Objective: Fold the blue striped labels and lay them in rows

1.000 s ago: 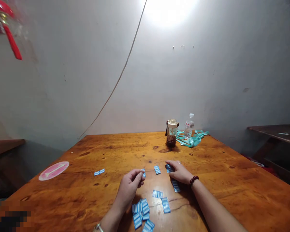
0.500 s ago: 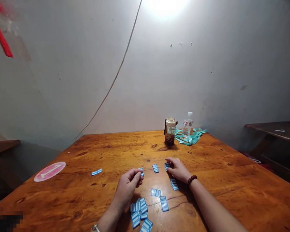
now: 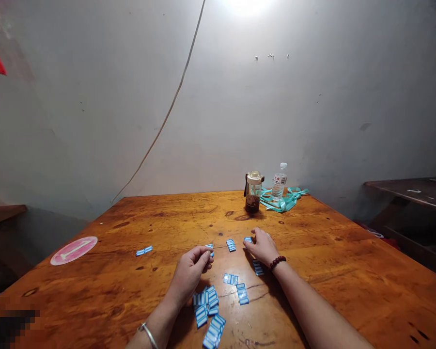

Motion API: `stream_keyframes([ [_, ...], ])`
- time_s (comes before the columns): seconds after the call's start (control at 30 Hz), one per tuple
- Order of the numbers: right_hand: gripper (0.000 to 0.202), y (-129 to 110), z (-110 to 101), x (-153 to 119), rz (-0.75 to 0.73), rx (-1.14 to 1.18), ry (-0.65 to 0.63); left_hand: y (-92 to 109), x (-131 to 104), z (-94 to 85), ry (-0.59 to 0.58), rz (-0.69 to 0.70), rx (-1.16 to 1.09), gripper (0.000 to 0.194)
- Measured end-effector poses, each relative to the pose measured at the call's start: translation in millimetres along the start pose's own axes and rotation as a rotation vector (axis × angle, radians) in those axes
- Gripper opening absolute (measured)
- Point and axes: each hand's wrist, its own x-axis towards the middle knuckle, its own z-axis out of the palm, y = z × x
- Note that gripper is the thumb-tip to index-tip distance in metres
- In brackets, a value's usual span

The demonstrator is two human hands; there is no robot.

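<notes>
Small blue-and-white striped pieces lie on the wooden table (image 3: pixel 123 286). My left hand (image 3: pixel 191 271) is closed, thumb pressed against the curled fingers; whatever is in the pinch is hidden. Just behind its fingertips shows one striped piece (image 3: pixel 210 248). My right hand (image 3: pixel 262 246) reaches over another piece (image 3: pixel 247 239), thumb and forefinger apart at its edge. Under that wrist lies a further piece (image 3: pixel 257 267). Between the hands rests a single piece (image 3: pixel 231 245). Nearer to me are two more, a flat one (image 3: pixel 230 279) and a slanted one (image 3: pixel 242 293), beside an overlapping pile (image 3: pixel 206 303).
Toward the back stand a lidded cup with dark contents (image 3: pixel 253 196) and a clear water bottle (image 3: pixel 279 183), with turquoise ribbon (image 3: pixel 292 196) around the bottle. On the left are a striped piece (image 3: pixel 144 250) and a pink oval sticker (image 3: pixel 74 250). A wall (image 3: pixel 160 155) borders the far edge.
The view has shifted slightly, so the table things sit a little higher. My right hand's thumb and forefinger look more spread at the piece. My left hand stays closed in nearly the same place.
</notes>
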Motion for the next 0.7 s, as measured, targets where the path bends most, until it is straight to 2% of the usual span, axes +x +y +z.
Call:
stream_keyframes([
  [0.17,0.039,-10.9,-1.9,-3.6,-0.007,-0.147,-0.022,2.3,0.2,-0.3,0.017,0.014,0.01,0.031],
  [0.27,0.04,-16.6,-11.1,-8.9,-0.027,-0.146,0.024,3.1,1.1,-2.2,0.051,0.029,0.009,0.032],
  [0.33,0.034,-23.1,-17.2,-15.1,-0.126,-0.127,0.059,3.2,2.0,-3.6,0.078,0.04,0.006,0.032],
  [0.4,0.025,-31.5,-19.7,-22.3,-0.269,-0.108,0.028,2.7,3.0,-5.0,0.095,0.049,0.004,0.031],
  [0.5,0.023,-43.2,-15.1,-30.3,-0.396,-0.114,-0.06,0.7,4.2,-6.6,0.094,0.054,0.004,0.029],
  [0.7,0.028,-49.6,-0.9,-29.7,-0.409,-0.133,-0.098,-4.5,5.0,-8.3,0.063,0.068,0.028,0.029],
])
